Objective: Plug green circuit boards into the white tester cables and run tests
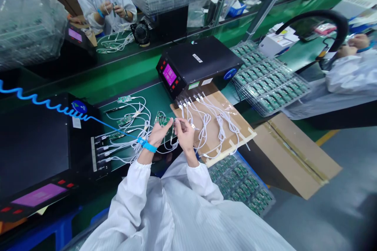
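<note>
My left hand (159, 132), with a blue wrist strap (147, 145) on it, is closed on green circuit boards (162, 120). Close beside it, my right hand (185, 133) has its fingers pinched at the boards' right edge; what lies between those fingertips is too small to name. More green boards (126, 120) with white cables (143, 115) lie on the mat to the left. White cables (220, 125) also run from the black tester (203, 62) over brown cardboard (241, 123) on the right.
A second black tester (35, 137) stands at the left, below a coiled blue cord (48, 104). Trays of boards lie at the right (271, 78) and beside my lap (241, 182). A cardboard box (297, 155) is at the lower right. Other people work across the bench and at the right.
</note>
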Demonstrator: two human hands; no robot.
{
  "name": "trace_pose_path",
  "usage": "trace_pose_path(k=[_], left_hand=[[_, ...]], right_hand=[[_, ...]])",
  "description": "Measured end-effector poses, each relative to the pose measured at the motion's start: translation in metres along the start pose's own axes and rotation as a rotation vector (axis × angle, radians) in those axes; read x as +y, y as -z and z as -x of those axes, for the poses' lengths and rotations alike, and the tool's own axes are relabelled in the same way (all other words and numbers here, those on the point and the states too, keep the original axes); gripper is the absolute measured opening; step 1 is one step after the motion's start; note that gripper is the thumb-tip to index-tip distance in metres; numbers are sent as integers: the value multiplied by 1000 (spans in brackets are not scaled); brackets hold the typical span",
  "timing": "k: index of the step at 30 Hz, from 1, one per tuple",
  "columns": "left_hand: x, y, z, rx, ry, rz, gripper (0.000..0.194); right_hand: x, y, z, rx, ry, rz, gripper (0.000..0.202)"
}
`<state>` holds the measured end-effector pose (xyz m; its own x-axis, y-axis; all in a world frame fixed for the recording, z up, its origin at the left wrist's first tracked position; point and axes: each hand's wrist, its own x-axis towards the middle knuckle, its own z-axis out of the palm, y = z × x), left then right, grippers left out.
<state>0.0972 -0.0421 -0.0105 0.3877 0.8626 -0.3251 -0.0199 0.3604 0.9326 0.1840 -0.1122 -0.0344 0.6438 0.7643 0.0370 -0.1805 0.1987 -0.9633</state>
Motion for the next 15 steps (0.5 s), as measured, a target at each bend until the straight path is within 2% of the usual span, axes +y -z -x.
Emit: trace_pose_path(k=[3,6,9,12,15], left_hand=[[5,5,-5,48,-70,-76,45],[10,14,-5,112,-86,24,45],[14,26,1,156,-40,152,45],[20,39,11,183,37,259,41],[26,49,25,189,142,361,31]], right_hand=[[1,-2,-1,19,-48,-46,35],[1,-4,-5,34,-104,-41,39],[1,-4,-13,0,-185,32,44],[5,-6,-20,-51,-217,123,58],[14,-9,-26,-110,-114,217,67]])
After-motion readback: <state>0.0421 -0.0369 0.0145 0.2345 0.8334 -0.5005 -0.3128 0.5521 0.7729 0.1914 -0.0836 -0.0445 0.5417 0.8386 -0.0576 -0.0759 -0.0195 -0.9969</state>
